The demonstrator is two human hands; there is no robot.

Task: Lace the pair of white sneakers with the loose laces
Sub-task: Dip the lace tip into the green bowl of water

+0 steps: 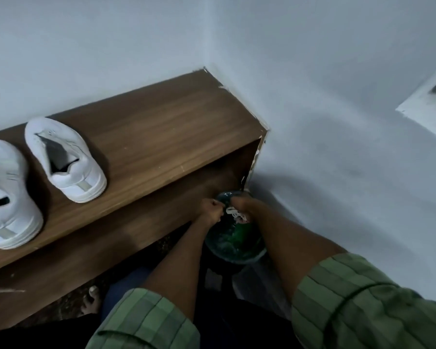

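Both sneakers (65,159) sit unlaced on the tabletop (161,127) while the left hand (212,210) and right hand (242,206), fingers curled, gather the laces (233,214) over a green bowl (234,244), seemingly fetching them; threading comes next.

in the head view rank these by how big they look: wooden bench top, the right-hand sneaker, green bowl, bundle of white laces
1. Wooden bench top, clearly largest.
2. Right-hand sneaker.
3. Green bowl, partly hidden by the arms, so its rank against the sneaker is unsure.
4. White laces, smallest.
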